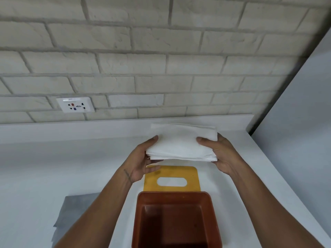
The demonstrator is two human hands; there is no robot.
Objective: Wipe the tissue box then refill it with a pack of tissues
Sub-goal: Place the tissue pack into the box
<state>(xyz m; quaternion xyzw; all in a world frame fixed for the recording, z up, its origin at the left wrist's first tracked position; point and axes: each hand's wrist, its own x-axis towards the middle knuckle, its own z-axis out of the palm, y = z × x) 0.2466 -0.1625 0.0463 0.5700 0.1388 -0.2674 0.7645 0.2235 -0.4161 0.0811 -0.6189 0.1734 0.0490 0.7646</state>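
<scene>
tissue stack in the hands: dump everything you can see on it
The tissue stack is a white, soft-looking pile of folded paper sheets, with no wrapper visible and layered edges showing along its near side. Roughly rectangular, it is held about level in the air, beyond the open brown box and over the far edge of the yellow lid. The left hand and right hand grip its two ends, thumbs on top, fingers underneath.

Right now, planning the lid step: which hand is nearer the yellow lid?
Left. The left hand sits over the yellow lid at its far left corner; the right hand is beyond its right edge. Both hold tissues.
</scene>
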